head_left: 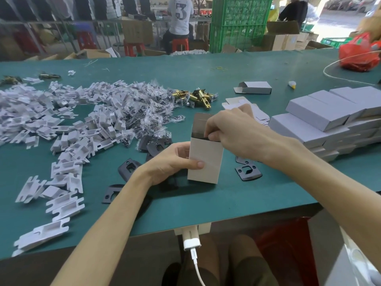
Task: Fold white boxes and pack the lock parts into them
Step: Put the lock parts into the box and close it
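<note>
A white box (206,159) stands upright on the green table (226,195), its top flap open. My left hand (175,162) grips its left side, thumb across the front. My right hand (231,129) is at the open top, fingers pinching a black lock part (213,135) that sits partly inside the box. Black strike plates (248,172) lie around the box. Brass latch bolts (195,97) lie further back. A heap of white plastic inserts (61,129) and bagged screws (152,112) covers the left of the table.
Closed white boxes (327,118) are stacked at the right. One open box (254,87) lies behind, flat box blanks (259,115) beside my right hand. A red bag (358,54) sits far right. A charger cable (193,250) hangs at the table's front edge. People sit beyond the table.
</note>
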Motion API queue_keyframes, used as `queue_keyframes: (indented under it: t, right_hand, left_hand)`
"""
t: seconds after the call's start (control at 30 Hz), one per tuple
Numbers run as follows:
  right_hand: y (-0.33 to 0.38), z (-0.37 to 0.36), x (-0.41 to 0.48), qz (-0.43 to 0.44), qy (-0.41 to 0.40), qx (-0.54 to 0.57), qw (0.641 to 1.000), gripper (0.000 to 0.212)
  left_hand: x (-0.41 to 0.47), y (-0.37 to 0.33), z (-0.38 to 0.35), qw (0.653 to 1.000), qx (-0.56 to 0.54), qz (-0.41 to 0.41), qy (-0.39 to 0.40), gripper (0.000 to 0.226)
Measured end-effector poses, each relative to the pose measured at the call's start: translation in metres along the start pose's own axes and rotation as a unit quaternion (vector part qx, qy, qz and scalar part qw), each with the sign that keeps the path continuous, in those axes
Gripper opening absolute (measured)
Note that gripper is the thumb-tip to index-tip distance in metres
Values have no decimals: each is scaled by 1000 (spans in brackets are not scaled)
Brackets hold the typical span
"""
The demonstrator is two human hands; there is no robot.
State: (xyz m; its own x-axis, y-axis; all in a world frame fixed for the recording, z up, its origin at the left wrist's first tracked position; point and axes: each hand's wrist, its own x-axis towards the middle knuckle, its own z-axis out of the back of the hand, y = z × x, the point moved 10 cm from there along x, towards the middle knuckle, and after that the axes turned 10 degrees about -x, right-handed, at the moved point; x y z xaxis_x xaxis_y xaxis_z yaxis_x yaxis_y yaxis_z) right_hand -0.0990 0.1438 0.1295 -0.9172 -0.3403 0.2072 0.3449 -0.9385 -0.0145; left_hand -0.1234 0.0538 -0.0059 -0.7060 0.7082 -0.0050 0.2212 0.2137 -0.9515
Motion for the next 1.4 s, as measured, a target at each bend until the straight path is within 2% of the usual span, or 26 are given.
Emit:
queue_keyframes:
  t: [0.23, 0.37, 0.53, 0.67, 0.9, 1.1, 1.17, 1.27, 1.33, 1.4]
  right_hand:
    - [7, -9, -4, 20, 14, -29, 999, 28]
    - [14, -24, -7, 30, 66, -8, 997, 48]
    - [24, -27, -12, 60, 110, -53, 991, 46]
    - [37, -23, -18, 82, 116, -90, 986, 45]
    - [40, -24, -21, 80, 113, -82, 987, 41]
    - [38, -26, -25, 62, 150, -67, 984, 35]
    - [36, -13, -24, 51, 123, -51, 990, 25]
    - [22, 28, -17, 32, -13, 5, 999, 12]
    - [7, 50, -16, 14, -94, 114, 989, 10]
    - [-16, 60, -15, -21, -170, 228, 958, 10]
  left_hand:
    - [-1, -2, -2, 1000, 14, -4, 4, 38]
    - [-3, -4, -4, 1000, 25, -6, 8, 37]
    - [-6, -6, -9, 999, 42, -2, 20, 34]
    - [-8, -5, -13, 999, 39, 6, 32, 33]
    - [-8, -1, -7, 999, 44, 19, 20, 34]
    - [-7, 1, -5, 998, 57, 25, 9, 32]
    - [-6, 2, -1, 998, 64, 25, -3, 33]
    - [-4, 2, 4, 997, 75, 23, -21, 40]
    - [-4, 4, 6, 996, 87, 30, -24, 52]
    - [-4, 5, 7, 994, 94, 38, -26, 56]
